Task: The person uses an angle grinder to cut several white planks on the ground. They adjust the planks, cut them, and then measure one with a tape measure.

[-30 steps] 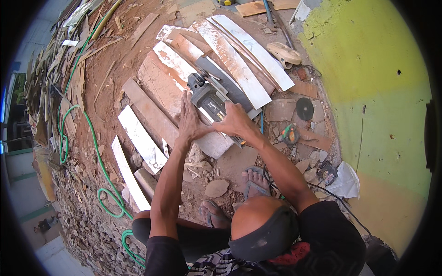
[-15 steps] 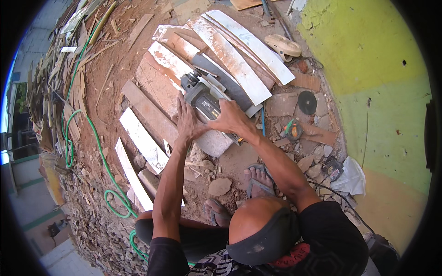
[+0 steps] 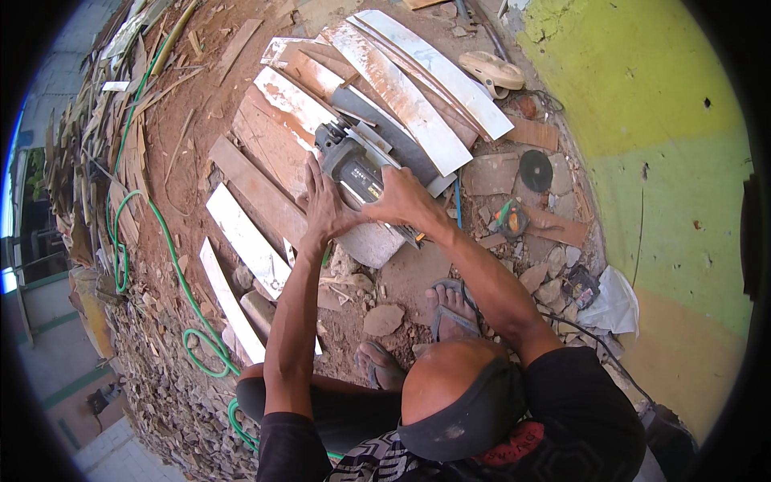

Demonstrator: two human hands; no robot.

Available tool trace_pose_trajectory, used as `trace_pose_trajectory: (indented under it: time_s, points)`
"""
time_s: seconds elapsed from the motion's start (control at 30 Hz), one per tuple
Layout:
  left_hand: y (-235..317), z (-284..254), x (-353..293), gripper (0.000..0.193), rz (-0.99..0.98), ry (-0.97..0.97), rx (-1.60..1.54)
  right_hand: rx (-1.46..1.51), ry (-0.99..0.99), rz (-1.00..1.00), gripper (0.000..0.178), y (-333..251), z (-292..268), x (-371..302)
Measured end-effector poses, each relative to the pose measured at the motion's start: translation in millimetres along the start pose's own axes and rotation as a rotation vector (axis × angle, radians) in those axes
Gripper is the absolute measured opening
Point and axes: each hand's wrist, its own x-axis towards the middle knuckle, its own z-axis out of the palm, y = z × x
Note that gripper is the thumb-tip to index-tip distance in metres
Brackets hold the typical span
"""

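A dark grey power tool [image 3: 356, 174], shaped like an angle grinder, lies slantwise over a large reddish slab [image 3: 269, 132] in front of me. My left hand [image 3: 323, 205] presses along its left side, the long fingers pointing away from me. On its right side my right hand [image 3: 397, 197] grips the body, and the two thumbs come close together behind it. The rear end is partly hidden by my hands, and its underside is out of sight. Narrow strips and a dark board [image 3: 401, 143] lie right beside the tool.
White strips [image 3: 249, 241] lie to the left, and white planks [image 3: 401, 92] at the far side. At right are a black disc [image 3: 536, 171], a tape measure [image 3: 511, 218], a beige clog [image 3: 491, 72] and a wall [image 3: 642, 104]. A green hose [image 3: 173, 249] winds over rubble; a black cable [image 3: 594, 341] runs near my right arm.
The whole scene has shifted slightly in the picture. Both hands stay around the power tool in nearly the same place.
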Motion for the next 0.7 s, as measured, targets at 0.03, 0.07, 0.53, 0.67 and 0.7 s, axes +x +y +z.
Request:
trace_pose_trajectory:
  time_s: [0.03, 0.07, 0.53, 0.67, 0.7]
  points:
    - [0.3, 0.3, -0.2, 0.164, 0.01, 0.011, -0.005, -0.006, 0.002, 0.0, 0.056, 0.4, 0.0, 0.0]
    - [0.5, 0.5, -0.5, 0.164, 0.019, 0.023, -0.01, -0.011, 0.004, 0.0, 0.057, 0.3, 0.0, -0.2]
    - [10.0, -7.2, -1.6, 0.169, -0.067, -0.043, -0.049, -0.03, -0.034, 0.052, 0.069, -7.3, -8.7, -10.1]
    - [20.4, -15.9, -2.8, 0.171, -0.113, -0.076, -0.057, -0.06, -0.054, 0.067, 0.078, -9.2, -12.9, -16.8]
    - [20.1, -15.0, -3.0, 0.171, -0.107, -0.068, -0.06, -0.069, -0.056, 0.068, 0.079, -9.5, -13.4, -18.9]
